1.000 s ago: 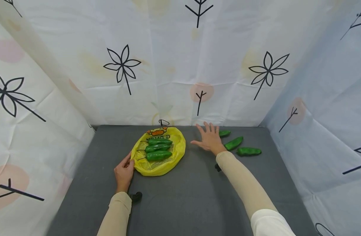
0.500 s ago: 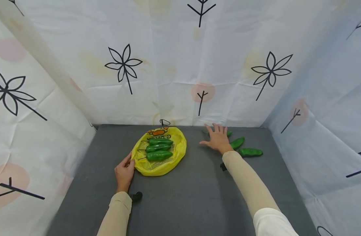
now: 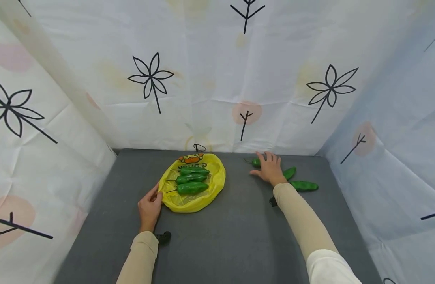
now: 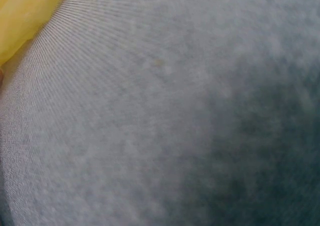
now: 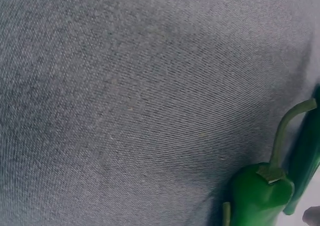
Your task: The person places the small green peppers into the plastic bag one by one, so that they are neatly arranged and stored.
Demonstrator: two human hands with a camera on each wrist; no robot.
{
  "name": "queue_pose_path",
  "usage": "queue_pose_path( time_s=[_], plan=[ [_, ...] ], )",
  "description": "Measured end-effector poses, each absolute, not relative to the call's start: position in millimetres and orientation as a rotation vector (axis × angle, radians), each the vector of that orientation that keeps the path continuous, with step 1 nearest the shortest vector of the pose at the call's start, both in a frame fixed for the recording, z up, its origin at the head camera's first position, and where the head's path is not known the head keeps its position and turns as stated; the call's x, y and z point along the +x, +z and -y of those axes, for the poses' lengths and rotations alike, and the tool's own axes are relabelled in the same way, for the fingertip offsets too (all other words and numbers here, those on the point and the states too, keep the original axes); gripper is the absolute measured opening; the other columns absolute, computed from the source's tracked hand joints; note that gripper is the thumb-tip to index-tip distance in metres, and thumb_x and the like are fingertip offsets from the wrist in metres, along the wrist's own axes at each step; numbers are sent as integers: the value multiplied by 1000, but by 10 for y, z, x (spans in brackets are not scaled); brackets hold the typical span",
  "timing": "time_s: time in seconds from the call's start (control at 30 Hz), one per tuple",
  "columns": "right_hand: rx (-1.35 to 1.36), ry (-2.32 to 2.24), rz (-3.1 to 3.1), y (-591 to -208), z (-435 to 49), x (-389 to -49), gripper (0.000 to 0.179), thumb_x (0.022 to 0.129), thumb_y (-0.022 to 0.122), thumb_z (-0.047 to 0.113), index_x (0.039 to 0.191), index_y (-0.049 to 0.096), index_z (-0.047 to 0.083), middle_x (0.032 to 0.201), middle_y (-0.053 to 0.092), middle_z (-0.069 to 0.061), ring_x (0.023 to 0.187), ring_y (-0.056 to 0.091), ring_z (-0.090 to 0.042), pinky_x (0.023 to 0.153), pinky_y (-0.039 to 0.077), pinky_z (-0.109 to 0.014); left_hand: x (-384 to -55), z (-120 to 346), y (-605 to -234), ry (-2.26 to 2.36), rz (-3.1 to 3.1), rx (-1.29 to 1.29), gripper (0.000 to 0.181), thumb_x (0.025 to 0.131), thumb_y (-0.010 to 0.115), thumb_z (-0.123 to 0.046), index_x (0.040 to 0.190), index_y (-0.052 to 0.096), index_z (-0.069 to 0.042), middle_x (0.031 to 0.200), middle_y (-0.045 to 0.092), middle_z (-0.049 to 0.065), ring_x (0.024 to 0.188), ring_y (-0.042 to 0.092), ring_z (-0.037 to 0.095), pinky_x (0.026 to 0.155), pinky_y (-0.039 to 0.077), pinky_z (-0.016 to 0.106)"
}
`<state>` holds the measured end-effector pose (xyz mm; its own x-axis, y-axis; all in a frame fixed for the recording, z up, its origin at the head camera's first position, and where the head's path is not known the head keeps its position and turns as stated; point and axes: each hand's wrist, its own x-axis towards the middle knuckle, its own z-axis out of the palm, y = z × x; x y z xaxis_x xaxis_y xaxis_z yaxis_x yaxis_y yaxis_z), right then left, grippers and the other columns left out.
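A yellow plastic bag (image 3: 196, 199) lies flat on the grey table (image 3: 239, 236) with three green peppers (image 3: 192, 187) on it. My left hand (image 3: 150, 207) pinches the bag's near-left edge. A corner of the bag (image 4: 22, 14) shows in the left wrist view. My right hand (image 3: 270, 170) lies with fairly straight fingers over a green pepper (image 3: 255, 162) at the back of the table. Two more peppers (image 3: 289, 172) (image 3: 304, 185) lie just right of that hand. The right wrist view shows a stemmed pepper (image 5: 262, 196) on the cloth.
White curtains printed with black leaves (image 3: 203, 79) close in the table at the back and on both sides. Bare grey cloth fills the table's front half.
My right hand has moved right and back, and come down over the rear pepper. The left hand and the bag have stayed put.
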<state>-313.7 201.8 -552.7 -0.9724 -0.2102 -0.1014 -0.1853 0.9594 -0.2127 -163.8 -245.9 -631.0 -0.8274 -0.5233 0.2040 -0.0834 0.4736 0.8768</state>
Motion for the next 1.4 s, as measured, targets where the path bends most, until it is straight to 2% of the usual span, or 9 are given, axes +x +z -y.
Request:
queue_pose_path(
  time_s=[0.4, 0.6, 0.73, 0.93, 1.13, 1.4],
  plan=[
    [-243, -373, -2906, -5589, -2098, -3170, 89, 97, 65, 48, 165, 16, 18, 163, 21, -29, 145, 24, -58, 117, 19, -75, -1632, 2457, -6295, -1343, 2277, 523, 37, 95, 68, -21, 131, 72, -28, 103, 80, 9, 71, 57, -6, 65, 43, 5],
    [-207, -355, -2902, -5577, -2116, -3166, 84, 98, 66, 43, 163, 22, 13, 161, 26, -31, 143, 27, -57, 111, 33, -71, -1627, 2448, -6284, -1331, 2269, 506, 36, 95, 68, -19, 130, 73, -25, 102, 80, 10, 69, 56, -8, 64, 42, 4],
    [-214, -359, -2887, -5554, -2130, -3135, 77, 100, 66, 34, 162, 27, 12, 158, 31, -31, 144, 25, -56, 110, 33, -71, -1630, 2452, -6293, -1322, 2263, 493, 36, 95, 68, -19, 129, 73, -25, 101, 80, 10, 68, 56, -8, 64, 41, 4],
    [-310, -321, -2894, -5547, -2160, -3080, 63, 101, 65, 24, 157, 39, 11, 150, 43, -30, 139, 33, -55, 106, 37, -71, -1638, 2465, -6308, -1349, 2259, 491, 36, 95, 68, -19, 130, 73, -26, 102, 80, 10, 69, 57, -8, 64, 43, 4],
    [-299, -259, -2918, -5526, -2149, -3052, 58, 99, 66, 29, 153, 47, 15, 145, 51, -25, 136, 38, -52, 105, 38, -68, -1630, 2465, -6317, -1343, 2262, 489, 37, 95, 68, -20, 131, 72, -26, 101, 80, 10, 68, 56, -5, 64, 43, 6],
    [-352, -250, -2943, -5536, -2160, -3053, 60, 99, 66, 38, 153, 47, 20, 142, 52, -22, 136, 39, -50, 104, 38, -67, -1642, 2467, -6333, -1328, 2257, 490, 36, 95, 69, -19, 129, 73, -27, 100, 79, 11, 69, 55, -6, 64, 41, 5]
  ],
)
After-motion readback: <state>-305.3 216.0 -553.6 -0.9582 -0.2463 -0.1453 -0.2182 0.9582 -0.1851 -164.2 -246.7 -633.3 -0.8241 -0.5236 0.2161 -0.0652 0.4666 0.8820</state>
